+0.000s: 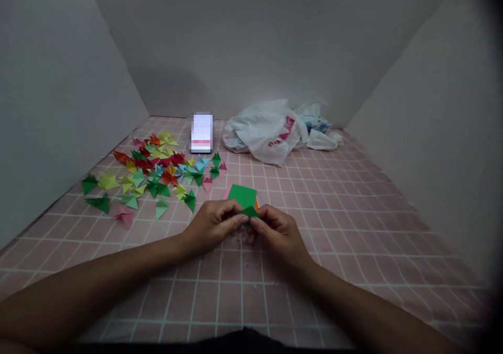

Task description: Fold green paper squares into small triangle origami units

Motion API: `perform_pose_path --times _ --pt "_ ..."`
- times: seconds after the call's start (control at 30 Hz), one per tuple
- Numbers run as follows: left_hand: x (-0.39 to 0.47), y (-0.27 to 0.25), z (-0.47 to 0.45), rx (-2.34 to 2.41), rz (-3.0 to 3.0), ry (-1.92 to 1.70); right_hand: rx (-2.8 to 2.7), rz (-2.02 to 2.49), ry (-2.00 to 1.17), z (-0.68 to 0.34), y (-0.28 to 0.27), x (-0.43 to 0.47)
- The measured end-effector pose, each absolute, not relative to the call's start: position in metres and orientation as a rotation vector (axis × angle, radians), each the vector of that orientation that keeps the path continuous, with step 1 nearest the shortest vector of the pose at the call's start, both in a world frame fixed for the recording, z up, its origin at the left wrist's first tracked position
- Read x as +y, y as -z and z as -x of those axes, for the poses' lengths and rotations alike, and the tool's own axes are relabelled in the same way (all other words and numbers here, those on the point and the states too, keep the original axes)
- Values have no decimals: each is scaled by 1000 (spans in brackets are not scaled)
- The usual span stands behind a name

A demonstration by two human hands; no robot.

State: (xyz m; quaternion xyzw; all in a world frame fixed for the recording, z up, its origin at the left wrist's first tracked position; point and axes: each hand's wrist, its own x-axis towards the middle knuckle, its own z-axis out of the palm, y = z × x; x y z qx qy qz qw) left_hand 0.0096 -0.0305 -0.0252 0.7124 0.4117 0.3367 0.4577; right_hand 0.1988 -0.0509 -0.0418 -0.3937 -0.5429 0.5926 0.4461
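Between my two hands is a small folded piece of green paper (249, 212), its peak pointing away from me. My left hand (216, 222) pinches its left side with thumb and forefinger. The right side is gripped by my right hand (278, 231), thumb on top. Just beyond my fingertips lies a stack of square coloured paper (242, 192), a green sheet uppermost, with pink and orange edges showing beneath. My fingers hide the lower part of the folded piece and the near edge of the stack.
Many folded paper shapes (157, 168) in several colours spread over the left of the pink checked tablecloth (353, 223). A lit phone (201, 132) stands behind them. White plastic bags (271, 131) lie at the back, and pale walls close in the table's sides and back.
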Motion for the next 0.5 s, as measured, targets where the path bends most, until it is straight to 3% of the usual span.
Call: perform_pose_path --times 0.2,0.33,0.5 --pt "-33 26 -8 1043 -1830 -799 -1449 1062 -1500 -201 46 -55" --pt "-37 31 -10 851 -2042 -689 -1529 1059 -1352 -203 45 -53" --pt "-41 35 -13 897 -1720 -642 -1591 1155 -1209 -204 48 -51"
